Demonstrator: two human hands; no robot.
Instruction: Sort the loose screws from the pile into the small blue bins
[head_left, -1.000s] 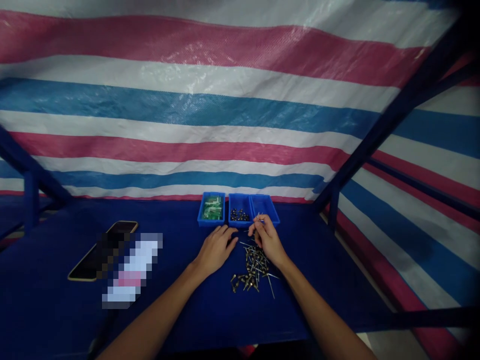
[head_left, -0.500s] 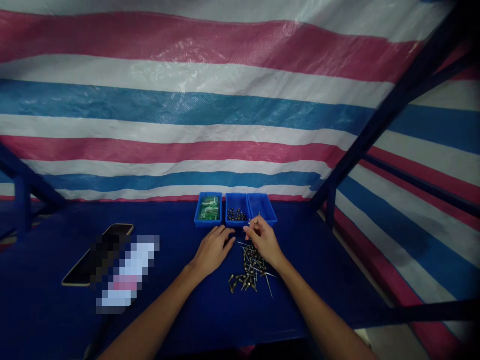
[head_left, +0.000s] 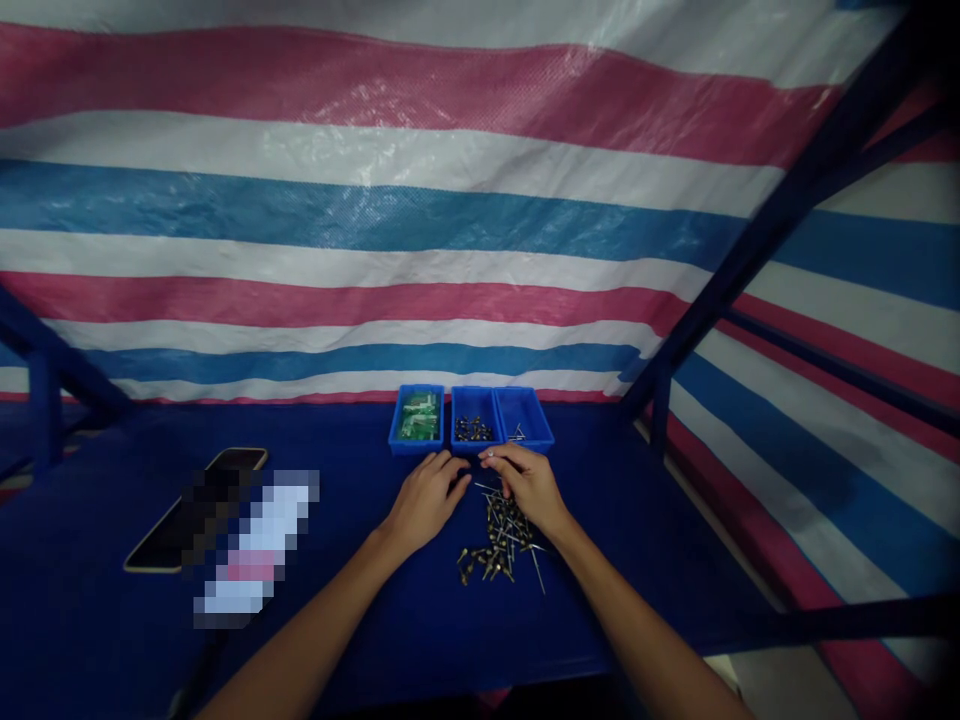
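My right hand [head_left: 527,487] is closed in a pinch above the pile, with a tiny pale item at its fingertips, too small to name. Beneath and beside it lies a pile of brass-coloured pieces and thin metal pins [head_left: 504,535] on the blue table. My left hand [head_left: 429,500] rests palm down to the left of the pile, fingers apart and holding nothing. Beyond the hands, a blue bin [head_left: 474,447] holds small brass-coloured pieces, and the adjoining right bin [head_left: 545,425] has a few thin pins. Green and clear items [head_left: 420,414] fill the left bin.
A phone [head_left: 161,535] lies on the blue table [head_left: 360,630] at the left, beside a blurred white and pink object [head_left: 259,550]. Blue frame bars [head_left: 731,265] rise at the right. Striped sheeting [head_left: 375,305] hangs behind the bins.
My right hand has moved slightly left and down from the front of the right bin. Thin pins now show inside that bin. My left hand has stayed put.
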